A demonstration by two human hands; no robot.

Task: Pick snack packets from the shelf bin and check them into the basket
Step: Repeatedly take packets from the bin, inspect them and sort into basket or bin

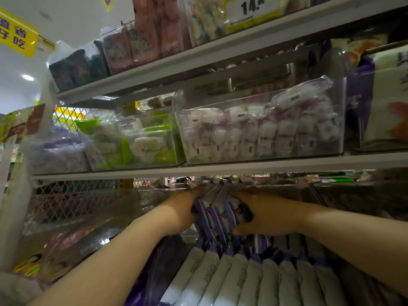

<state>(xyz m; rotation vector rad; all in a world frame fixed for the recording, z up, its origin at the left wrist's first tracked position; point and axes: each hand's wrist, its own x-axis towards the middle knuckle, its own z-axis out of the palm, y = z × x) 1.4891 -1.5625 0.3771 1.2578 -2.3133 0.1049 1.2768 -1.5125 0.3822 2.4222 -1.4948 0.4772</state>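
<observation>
Both my hands reach into a clear shelf bin (141,208) on the lower shelf. Between them stands a bunch of purple-and-white snack packets (217,214), upright and pressed together. My left hand (184,209) grips the bunch from its left side, fingers curled behind the packets. My right hand (259,214) grips it from the right, thumb under and fingers over the top edges. More packets of the same kind (242,279) stand in a row in front, nearer to me. No basket is in view.
The shelf above carries clear bins of white-and-pink sweets (260,131) and green-and-white sweets (132,142). Its metal edge (220,167) runs just over my hands. A top shelf holds dark and red packs. A wire mesh panel (72,202) lies left.
</observation>
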